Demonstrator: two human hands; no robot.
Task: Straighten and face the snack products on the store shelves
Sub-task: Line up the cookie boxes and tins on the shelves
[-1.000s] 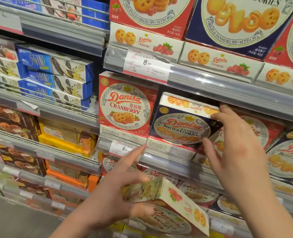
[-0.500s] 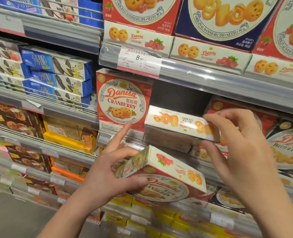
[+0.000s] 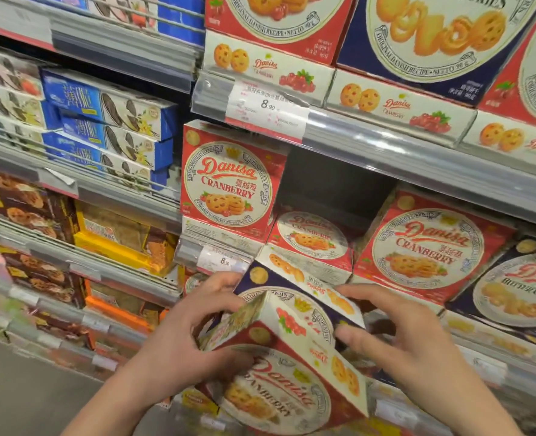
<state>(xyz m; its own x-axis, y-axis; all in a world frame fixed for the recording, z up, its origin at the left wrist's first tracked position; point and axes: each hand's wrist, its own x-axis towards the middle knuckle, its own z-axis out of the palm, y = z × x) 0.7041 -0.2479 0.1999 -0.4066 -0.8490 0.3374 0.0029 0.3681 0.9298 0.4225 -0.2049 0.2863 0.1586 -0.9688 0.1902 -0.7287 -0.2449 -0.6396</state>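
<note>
My left hand (image 3: 184, 341) grips a red Danisa cranberry cookie box (image 3: 285, 382), held low in front of the shelves with its face tilted up. My right hand (image 3: 395, 335) holds a navy Danisa butter cookie box (image 3: 295, 287) that lies against the top of the red box. On the middle shelf an upright red cranberry box (image 3: 229, 184) stands at the left. Beside it a gap shows a second cranberry box (image 3: 313, 237) lying further back. Another cranberry box (image 3: 427, 247) leans at the right.
A navy butter cookie box (image 3: 518, 291) stands at the far right of the same shelf. Larger Danisa boxes (image 3: 417, 36) fill the shelf above a price rail (image 3: 269, 105). Blue biscuit boxes (image 3: 109, 118) and brown and yellow packs (image 3: 112, 237) fill the left bay.
My right hand pulled the navy box off the middle shelf and brought it down onto the red box. That opened a gap on the shelf. My left hand turned the red box face up.
</note>
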